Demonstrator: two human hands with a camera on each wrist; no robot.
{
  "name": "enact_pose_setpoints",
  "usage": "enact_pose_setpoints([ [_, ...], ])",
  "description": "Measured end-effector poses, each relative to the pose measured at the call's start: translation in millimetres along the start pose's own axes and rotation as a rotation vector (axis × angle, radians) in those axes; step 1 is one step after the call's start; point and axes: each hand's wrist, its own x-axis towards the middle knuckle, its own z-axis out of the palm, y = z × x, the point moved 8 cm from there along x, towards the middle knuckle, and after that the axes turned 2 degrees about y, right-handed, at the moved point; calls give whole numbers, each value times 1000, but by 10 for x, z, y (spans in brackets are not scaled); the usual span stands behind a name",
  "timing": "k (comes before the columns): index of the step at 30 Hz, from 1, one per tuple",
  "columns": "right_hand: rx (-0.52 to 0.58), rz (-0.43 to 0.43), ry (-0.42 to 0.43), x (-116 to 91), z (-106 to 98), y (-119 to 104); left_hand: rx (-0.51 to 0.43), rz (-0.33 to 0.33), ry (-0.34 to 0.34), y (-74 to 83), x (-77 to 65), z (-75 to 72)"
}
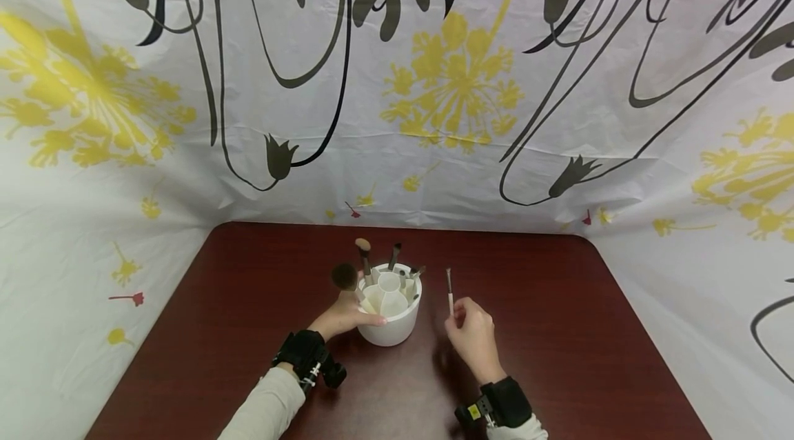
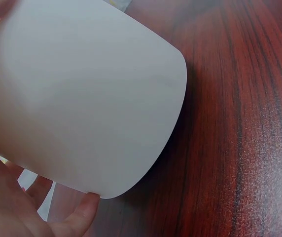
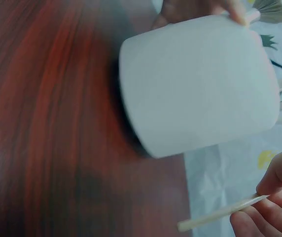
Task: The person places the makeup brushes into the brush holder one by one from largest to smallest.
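A round white brush holder [image 1: 389,333] with several inner compartments stands on the table, makeup brushes poking out of it. My left hand [image 1: 344,316] grips its left side, the thumb across the front near the rim and the other fingers partly hidden behind. To the right of the holder, my right hand [image 1: 474,336] pinches a slim makeup brush [image 1: 450,298] by its pale handle, bristles up. The right wrist view shows the handle's lower end [image 3: 200,220] sticking out below the fingers. The holder's smooth wall [image 2: 91,98] fills much of the left wrist view.
A large fluffy brush [image 1: 344,276] leans out on the holder's left, beside a tan-tipped brush [image 1: 363,250]. Smaller brushes [image 1: 395,255] stand at the back and right. Behind the dark reddish wooden table [image 1: 527,288] hangs a white floral-patterned cloth [image 1: 347,150].
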Motion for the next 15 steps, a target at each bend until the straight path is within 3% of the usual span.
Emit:
enact_pose_setpoints([
  [15, 117, -60, -10, 75, -106, -276, 12, 14, -8, 17, -8, -1],
])
